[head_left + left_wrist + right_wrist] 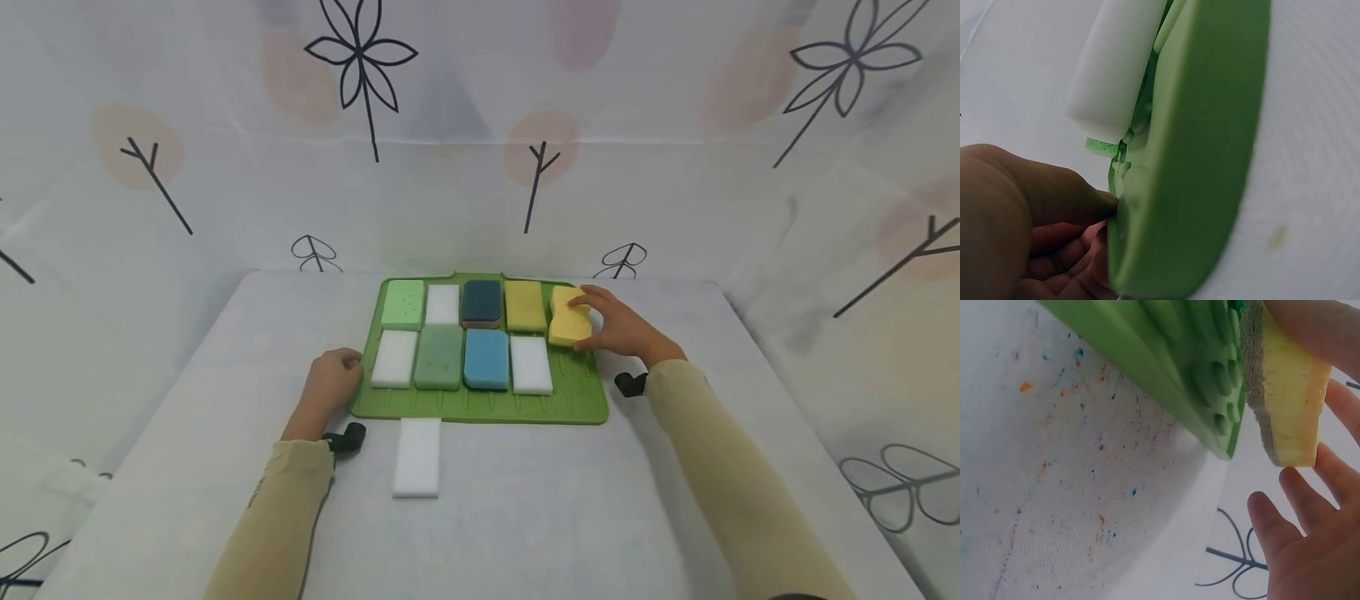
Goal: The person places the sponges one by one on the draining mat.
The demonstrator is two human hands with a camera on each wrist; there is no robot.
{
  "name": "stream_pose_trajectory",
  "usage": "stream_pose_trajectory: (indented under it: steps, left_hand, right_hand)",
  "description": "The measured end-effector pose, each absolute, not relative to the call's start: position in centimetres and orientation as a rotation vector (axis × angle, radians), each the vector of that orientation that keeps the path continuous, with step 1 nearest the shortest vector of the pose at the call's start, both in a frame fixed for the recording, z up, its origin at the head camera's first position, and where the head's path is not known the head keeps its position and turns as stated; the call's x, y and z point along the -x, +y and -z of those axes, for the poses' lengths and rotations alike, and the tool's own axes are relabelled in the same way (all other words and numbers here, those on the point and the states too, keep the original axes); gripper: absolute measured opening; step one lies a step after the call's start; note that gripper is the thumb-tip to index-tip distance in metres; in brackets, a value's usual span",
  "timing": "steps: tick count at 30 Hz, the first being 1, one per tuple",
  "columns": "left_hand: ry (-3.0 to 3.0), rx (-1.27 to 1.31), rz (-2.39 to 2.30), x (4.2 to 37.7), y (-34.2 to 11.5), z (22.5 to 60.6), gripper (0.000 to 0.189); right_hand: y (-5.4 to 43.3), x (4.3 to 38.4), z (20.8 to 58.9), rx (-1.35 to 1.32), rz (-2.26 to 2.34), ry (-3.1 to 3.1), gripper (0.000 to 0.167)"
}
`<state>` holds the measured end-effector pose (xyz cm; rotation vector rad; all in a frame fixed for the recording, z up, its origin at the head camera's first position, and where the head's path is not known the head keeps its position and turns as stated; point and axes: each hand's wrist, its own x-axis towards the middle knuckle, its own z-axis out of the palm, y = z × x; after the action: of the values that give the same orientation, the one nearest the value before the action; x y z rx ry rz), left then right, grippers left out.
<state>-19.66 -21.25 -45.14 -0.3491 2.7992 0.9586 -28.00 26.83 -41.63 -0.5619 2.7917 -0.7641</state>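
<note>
My right hand point(622, 327) grips a yellow sponge point(567, 321) with pinched-in sides, thumb at its near end and fingers at its far end. The right wrist view shows a grey scouring layer on this sponge point(1288, 394), turned toward the green mat point(1166, 394). The sponge is over the back right corner of the ridged green mat point(577, 404). At the mat's left edge, my left hand point(330, 385) pinches the raised rim between thumb and fingers, plain in the left wrist view. A white block point(1116, 69) stands just beyond that thumb.
Two rows of sponges lie on the mat. Behind are light green point(402, 304), white point(442, 305), dark blue point(482, 300) and yellow point(526, 307) ones; in front, white point(393, 360), green point(438, 358), blue point(486, 360) and white point(532, 367). Another white block point(417, 458) lies before the mat.
</note>
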Motion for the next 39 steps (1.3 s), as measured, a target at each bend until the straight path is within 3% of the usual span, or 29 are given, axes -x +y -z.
stream_pose_trajectory:
  steps: [16, 39]
  left_hand:
    - [2.811, 0.333, -0.966, 19.8, -21.2, 45.3, 0.044]
    - [2.801, 0.346, -0.962, 19.8, -21.5, 45.5, 0.045]
  right_hand:
    - [26.6, 29.1, 42.3, 0.482, 0.707, 2.747, 0.079]
    - [26.3, 29.6, 42.8, 0.620, 0.624, 2.768, 0.068]
